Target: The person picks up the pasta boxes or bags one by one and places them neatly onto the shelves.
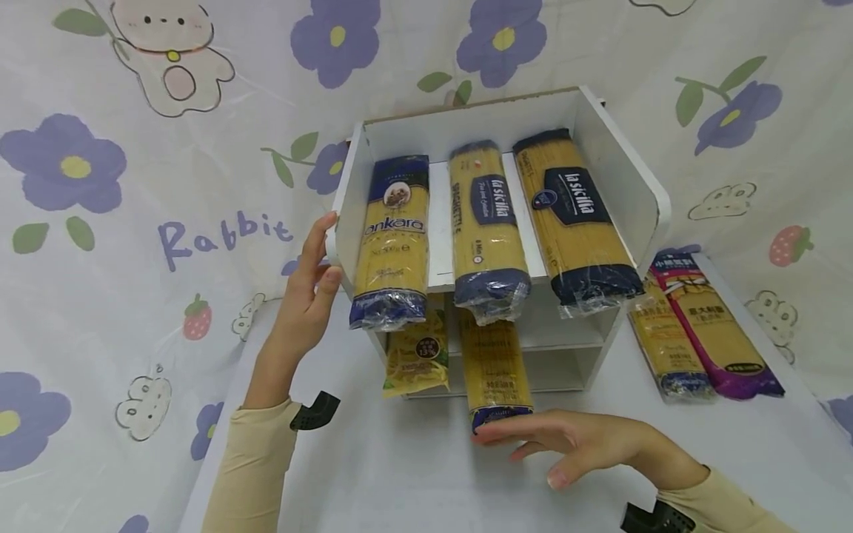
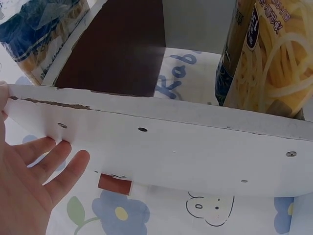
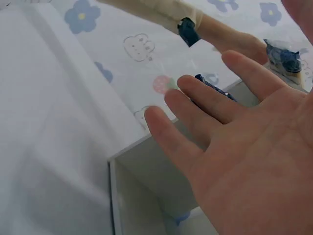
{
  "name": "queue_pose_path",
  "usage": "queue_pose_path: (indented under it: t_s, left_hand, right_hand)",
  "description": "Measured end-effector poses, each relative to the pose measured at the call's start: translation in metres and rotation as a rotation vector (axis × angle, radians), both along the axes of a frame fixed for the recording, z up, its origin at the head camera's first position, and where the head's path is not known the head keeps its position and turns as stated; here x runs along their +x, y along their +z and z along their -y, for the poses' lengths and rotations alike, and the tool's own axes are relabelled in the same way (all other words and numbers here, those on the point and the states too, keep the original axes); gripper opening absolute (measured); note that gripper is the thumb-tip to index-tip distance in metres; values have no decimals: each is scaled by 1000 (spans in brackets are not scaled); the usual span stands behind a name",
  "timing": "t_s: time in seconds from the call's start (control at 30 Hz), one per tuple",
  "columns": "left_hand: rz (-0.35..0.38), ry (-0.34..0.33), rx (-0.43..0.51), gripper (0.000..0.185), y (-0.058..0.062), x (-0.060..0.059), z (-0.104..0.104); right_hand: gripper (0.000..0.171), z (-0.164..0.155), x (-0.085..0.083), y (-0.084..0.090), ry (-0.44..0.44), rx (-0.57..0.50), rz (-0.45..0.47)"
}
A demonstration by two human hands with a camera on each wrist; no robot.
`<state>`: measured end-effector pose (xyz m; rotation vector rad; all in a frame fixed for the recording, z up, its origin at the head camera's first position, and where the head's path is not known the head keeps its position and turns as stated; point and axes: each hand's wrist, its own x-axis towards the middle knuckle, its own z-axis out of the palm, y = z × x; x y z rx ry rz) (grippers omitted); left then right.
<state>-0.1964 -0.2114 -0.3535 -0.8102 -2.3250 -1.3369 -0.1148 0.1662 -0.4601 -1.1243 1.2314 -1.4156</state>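
In the head view a white two-level shelf [image 1: 623,174] stands on a white table. My left hand [image 1: 303,314] rests on its left side wall. The left wrist view shows the fingers of that hand [image 2: 29,191] straight and spread against the white panel [image 2: 195,142]. My right hand [image 1: 586,437] is at the near end of a yellow spaghetti pack [image 1: 494,363], which juts from the lower level. Its fingers are extended and the fingertips appear to touch the pack's end. In the right wrist view the right hand [image 3: 249,132] is spread, palm showing, with nothing gripped.
On the top level lie an Ankara spaghetti pack [image 1: 393,252] and two La Sicilia packs [image 1: 489,222], [image 1: 576,215]. A shorter yellow pasta bag [image 1: 418,355] hangs out lower left. Right of the shelf lie a yellow pack [image 1: 669,344] and a purple-edged pack [image 1: 723,329].
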Motion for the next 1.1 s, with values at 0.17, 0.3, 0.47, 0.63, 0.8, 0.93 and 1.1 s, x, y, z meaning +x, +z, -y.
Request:
queue_pose_path:
  t_s: [0.17, 0.3, 0.47, 0.63, 0.8, 0.93, 1.1]
  left_hand:
    - [-8, -4, -2, 67, 0, -1, 0]
    - [-18, 0, -1, 67, 0, -1, 0]
    - [-15, -9, 0, 66, -1, -2, 0]
    - [-14, -8, -1, 65, 0, -2, -1]
    - [-11, -8, 3, 66, 0, -3, -1]
    - [-7, -7, 8, 67, -1, -3, -1]
    - [-5, -2, 9, 68, -1, -2, -1]
  right_hand:
    - [67, 3, 1, -3, -97, -5, -41]
    - [59, 6, -1, -4, -181, 20, -113]
    - [55, 7, -5, -5, -263, 105, -178]
    - [53, 8, -11, -5, -331, 129, -279]
    - [51, 8, -15, -6, -352, 108, -320]
    - [48, 3, -17, -7, -284, 104, -292]
    - [41, -13, -23, -15, -115, 5, -168]
